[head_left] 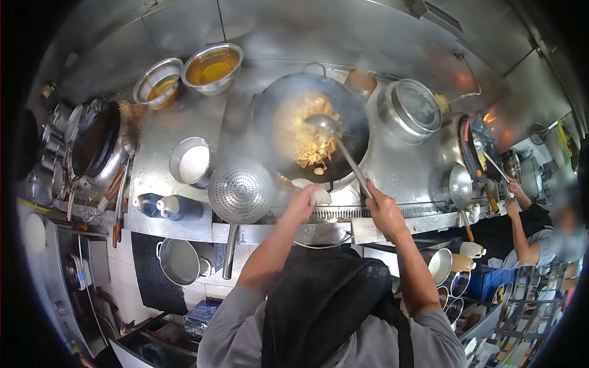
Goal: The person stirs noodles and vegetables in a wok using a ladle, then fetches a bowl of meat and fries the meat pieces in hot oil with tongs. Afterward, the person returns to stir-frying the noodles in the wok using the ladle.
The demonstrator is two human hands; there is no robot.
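Evidently stirring or tossing, at a guess, over a stove set in the worktop (399,175). Near the front edge, right hand (384,213) closed around the long handle of a steel ladle (348,154). Left hand (300,203) bunched on an off-white cloth (316,192) at the near rim of the wok (357,122); cannot make out any grip on metal through it. Left of that, see a perforated skimmer (241,191), with handle jutting past the front edge. Beyond the hands, find the wok at mid-worktop, holding pale sliced food (311,153) in steam, with the ladle's bowl at or just over the pieces. Probably calls next for sweeping the ladle under the food while steadying the rim with the cloth. Farthest, toward the back left corner, note a steel bowl (217,87) of yellow liquid and, just beside it, a second bowl (162,105).
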